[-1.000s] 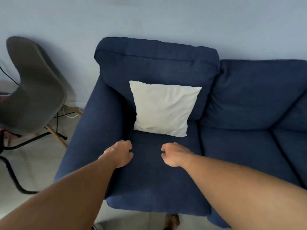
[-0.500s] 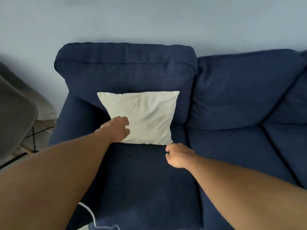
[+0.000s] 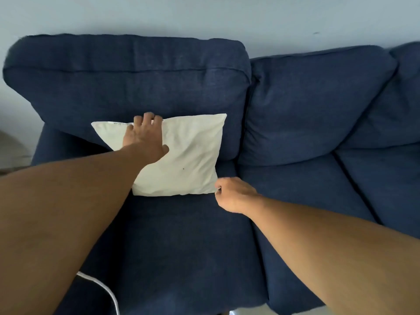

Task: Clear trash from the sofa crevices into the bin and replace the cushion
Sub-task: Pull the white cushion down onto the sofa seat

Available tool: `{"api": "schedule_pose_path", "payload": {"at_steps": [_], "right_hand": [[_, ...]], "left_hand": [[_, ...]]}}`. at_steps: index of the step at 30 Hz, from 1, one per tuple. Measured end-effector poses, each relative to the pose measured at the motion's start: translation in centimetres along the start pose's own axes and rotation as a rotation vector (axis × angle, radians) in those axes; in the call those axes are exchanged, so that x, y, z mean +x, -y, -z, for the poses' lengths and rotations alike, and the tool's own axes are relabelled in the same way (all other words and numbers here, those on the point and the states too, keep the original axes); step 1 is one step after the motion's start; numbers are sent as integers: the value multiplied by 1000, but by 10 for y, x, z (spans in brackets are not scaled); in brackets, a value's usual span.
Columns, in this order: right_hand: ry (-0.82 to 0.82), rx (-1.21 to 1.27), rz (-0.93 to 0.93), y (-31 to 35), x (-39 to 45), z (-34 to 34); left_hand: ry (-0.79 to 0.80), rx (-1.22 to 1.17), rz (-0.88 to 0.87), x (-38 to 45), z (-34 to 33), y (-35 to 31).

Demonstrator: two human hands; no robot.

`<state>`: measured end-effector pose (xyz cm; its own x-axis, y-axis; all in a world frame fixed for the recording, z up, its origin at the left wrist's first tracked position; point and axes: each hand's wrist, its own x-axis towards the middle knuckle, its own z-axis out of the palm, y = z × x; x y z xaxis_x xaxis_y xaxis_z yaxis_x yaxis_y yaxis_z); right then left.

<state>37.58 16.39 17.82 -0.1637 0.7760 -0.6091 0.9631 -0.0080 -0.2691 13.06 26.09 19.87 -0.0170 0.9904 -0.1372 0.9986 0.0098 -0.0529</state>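
Note:
A white square cushion (image 3: pixel 188 160) leans against the left back pillow of the dark blue sofa (image 3: pixel 181 246). My left hand (image 3: pixel 145 135) lies on the cushion's upper left part, with its fingers curled over the top edge and the thumb spread on the front. My right hand (image 3: pixel 231 195) is curled at the cushion's lower right corner, with finger and thumb pinching that corner. No trash and no bin are in view. The crevice behind the cushion is hidden.
The sofa's left armrest (image 3: pixel 45 146) runs down the left side, and more seat and back pillows (image 3: pixel 318 105) extend to the right. A white cable (image 3: pixel 102 289) hangs over the seat's front left. A pale wall (image 3: pixel 204 14) stands behind.
My left hand has slid from the cushion's lower left corner up to its top edge. My right hand has closed in on the lower right corner. The view has moved nearer to the sofa.

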Motion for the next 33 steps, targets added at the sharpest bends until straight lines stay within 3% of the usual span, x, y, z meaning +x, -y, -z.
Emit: {"api": "schedule_pose_path", "payload": {"at_steps": [6, 11, 16, 26, 33], "right_hand": [[-250, 6, 169, 58, 42, 37], [-471, -217, 242, 100, 77, 51], [-313, -392, 233, 108, 89, 37], [53, -340, 89, 103, 72, -18], [196, -366, 142, 69, 46, -61]], "left_hand": [[180, 147, 17, 13, -19, 24], [262, 131, -64, 1, -44, 33], [243, -21, -147, -17, -60, 54], [436, -209, -190, -78, -98, 74], [514, -269, -241, -135, -129, 45]]}}
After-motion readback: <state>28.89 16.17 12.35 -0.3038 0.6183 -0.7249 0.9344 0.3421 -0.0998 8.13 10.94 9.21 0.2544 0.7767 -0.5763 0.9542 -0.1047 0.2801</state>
